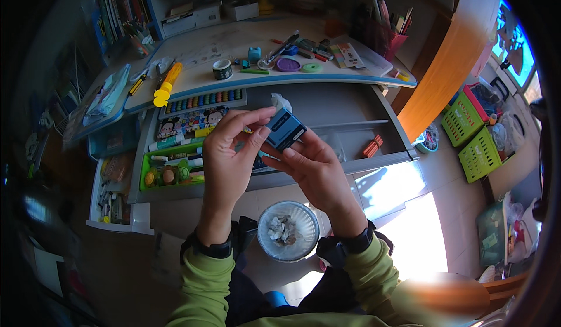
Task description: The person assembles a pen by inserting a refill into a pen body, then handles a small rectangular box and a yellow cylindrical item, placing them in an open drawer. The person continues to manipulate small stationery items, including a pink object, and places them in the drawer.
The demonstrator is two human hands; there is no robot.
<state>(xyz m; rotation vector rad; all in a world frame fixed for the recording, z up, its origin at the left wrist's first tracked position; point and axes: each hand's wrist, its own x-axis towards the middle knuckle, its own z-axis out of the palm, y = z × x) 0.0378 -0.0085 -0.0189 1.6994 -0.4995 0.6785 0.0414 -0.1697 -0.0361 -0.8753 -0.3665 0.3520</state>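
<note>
In front of me, over the open drawer, I hold a small blue box [284, 129] with a dark lower edge. My right hand [318, 166] grips it from below and the right, thumb on its lower edge. With thumb and index finger, my left hand [234, 143] pinches at its upper left side. A crumpled white piece [281, 102] shows above the box's top; whether it is attached cannot be made out. Below the hands stands a round waste bin [312, 229] with scraps of paper in it.
The pulled-out drawer [327, 105] holds a green tray [144, 172] of small things and red sticks [372, 146]. On the desk lie a yellow tool [168, 84], a tape roll [222, 69] and a purple lid [288, 64]. Green baskets [464, 119] stand at right.
</note>
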